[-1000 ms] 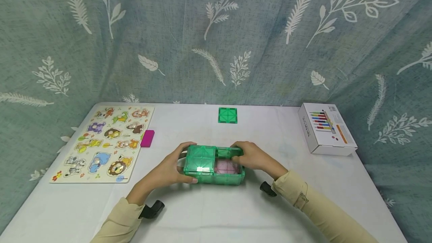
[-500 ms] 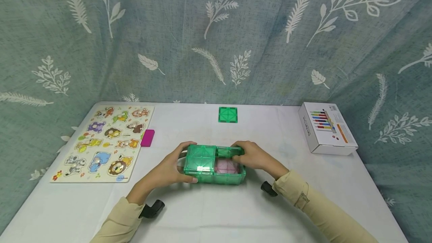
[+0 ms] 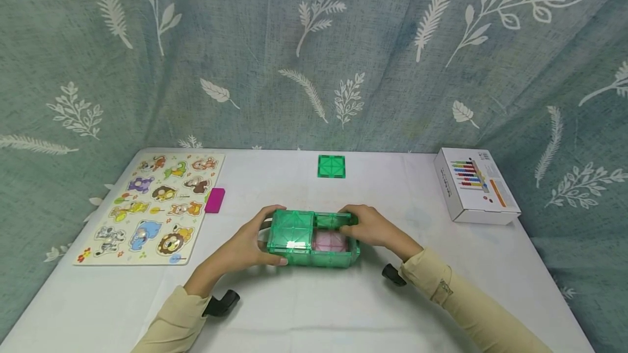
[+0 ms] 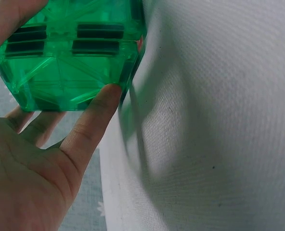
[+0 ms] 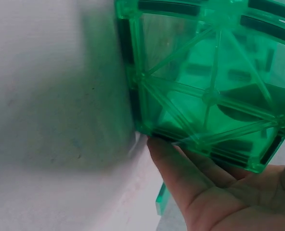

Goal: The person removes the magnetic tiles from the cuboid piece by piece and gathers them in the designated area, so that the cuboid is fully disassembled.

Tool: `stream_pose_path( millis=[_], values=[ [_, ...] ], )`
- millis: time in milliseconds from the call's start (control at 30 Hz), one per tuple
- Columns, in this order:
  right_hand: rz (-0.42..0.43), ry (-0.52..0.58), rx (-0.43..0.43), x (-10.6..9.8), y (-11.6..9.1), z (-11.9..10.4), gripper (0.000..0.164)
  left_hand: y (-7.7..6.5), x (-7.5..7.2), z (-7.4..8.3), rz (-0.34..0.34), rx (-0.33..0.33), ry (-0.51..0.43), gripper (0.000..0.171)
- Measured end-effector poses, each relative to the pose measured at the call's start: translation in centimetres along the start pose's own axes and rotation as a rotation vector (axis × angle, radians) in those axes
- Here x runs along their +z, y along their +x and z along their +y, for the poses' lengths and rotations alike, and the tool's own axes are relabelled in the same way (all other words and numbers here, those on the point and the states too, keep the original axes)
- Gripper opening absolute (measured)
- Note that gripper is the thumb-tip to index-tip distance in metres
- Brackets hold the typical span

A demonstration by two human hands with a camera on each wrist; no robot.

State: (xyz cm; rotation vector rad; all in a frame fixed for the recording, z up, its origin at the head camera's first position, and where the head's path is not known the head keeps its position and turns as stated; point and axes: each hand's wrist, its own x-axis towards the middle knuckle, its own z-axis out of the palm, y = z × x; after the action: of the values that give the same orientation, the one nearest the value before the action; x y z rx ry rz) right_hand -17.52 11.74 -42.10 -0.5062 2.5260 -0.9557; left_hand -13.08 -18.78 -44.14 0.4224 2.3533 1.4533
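Note:
A box built of green see-through magnetic tiles (image 3: pixel 290 230) stands mid-table. A tile covers its left half; through the uncovered right half something pink (image 3: pixel 330 241) shows, its kind unclear. My left hand (image 3: pixel 249 244) grips the box's left end, thumb along the front, fingers behind; the left wrist view shows the end tile (image 4: pixel 68 79) between them. At the far right corner my right hand (image 3: pixel 370 226) grips the right end tile (image 5: pixel 210 96), which leans outward at the front. Part of that hand's fingers is hidden behind the tile in the right wrist view.
One green magnetic tile (image 3: pixel 331 166) lies flat near the table's back edge. An animal puzzle board (image 3: pixel 118 249) is at left, with a magenta block (image 3: pixel 215 200) at its right edge. A white printed box (image 3: pixel 476 187) stands at right. Patterned cloth (image 3: pixel 265 42) hangs behind.
My right hand has shifted slightly to the right, and the right end tile has swung a little outward with it. The left hand has stayed in place.

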Motion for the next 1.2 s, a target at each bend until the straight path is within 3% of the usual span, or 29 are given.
stream_pose_path(
  millis=[1200],
  values=[
    [0.095,-0.020,-0.007,-0.2,-1.5,1.9,0.026,0.1,0.0,0.1,0.002,-0.017,0.014,0.108]
  ],
)
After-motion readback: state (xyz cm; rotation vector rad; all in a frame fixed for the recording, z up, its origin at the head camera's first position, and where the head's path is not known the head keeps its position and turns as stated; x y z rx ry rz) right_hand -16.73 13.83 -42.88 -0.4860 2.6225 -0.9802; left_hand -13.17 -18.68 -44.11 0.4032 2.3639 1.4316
